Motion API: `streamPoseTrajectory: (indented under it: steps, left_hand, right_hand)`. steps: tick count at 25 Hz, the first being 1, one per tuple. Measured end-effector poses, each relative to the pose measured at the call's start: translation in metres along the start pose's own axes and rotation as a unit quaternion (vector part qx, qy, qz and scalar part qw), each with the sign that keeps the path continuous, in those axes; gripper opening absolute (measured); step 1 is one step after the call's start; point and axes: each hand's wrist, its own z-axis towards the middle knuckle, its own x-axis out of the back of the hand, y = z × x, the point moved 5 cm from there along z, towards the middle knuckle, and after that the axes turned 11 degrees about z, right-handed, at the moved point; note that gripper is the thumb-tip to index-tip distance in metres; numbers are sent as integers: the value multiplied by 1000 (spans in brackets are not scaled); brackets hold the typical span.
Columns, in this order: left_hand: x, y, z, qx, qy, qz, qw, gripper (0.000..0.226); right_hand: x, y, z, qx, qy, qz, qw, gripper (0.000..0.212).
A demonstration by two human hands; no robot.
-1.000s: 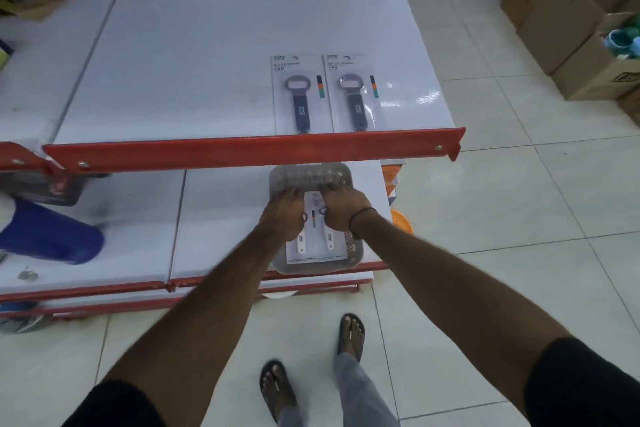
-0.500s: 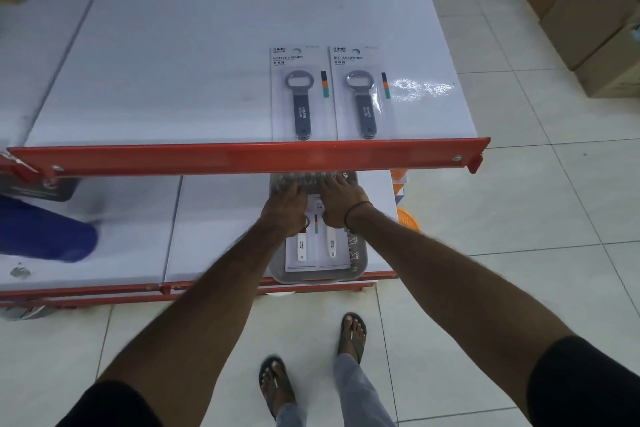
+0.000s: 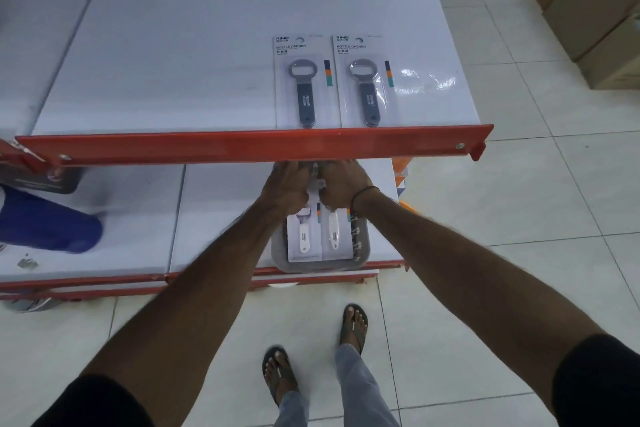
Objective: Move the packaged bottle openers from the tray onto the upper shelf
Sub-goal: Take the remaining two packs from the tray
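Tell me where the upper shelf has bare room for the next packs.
The upper shelf is bare to the left of the two grey openers, out to its left seam, and behind them. A narrower strip lies right of the pair. The tray below is crowded: both hands over white packs.

— Can you see what your fingers are doing down there?
— No. The red shelf edge (image 3: 252, 146) covers the fingertips of your left hand (image 3: 285, 187) and your right hand (image 3: 341, 189), and the far end of the tray (image 3: 362, 246) too.
— And the cards in the tray?
— Your hands hide the tops of the white openers (image 3: 318, 236); whether you grip one, you cannot tell.
— Anything else?
— The blue object (image 3: 48, 222) is blurred and cut by the left edge.
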Motion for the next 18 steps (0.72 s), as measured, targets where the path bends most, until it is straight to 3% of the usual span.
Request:
streamPoseTrajectory:
  steps: [4,6,13,18]
  left_hand:
    - [32,6,-39,-28,104,-89,990,28]
    - [44,2,-62,10,100,-132,986,23]
    - [98,10,-149,-62,155,-59,984,36]
    - [174,-10,-184,-77,222,-141,962,31]
  right_hand:
    - [21,-10,-38,2,85,17,996,28]
    - [24,-13,-61,-9,98,34,995,29]
    - [51,-54,-131,22,161,32,986,32]
    - [114,-113,-163,72,267,77,958,32]
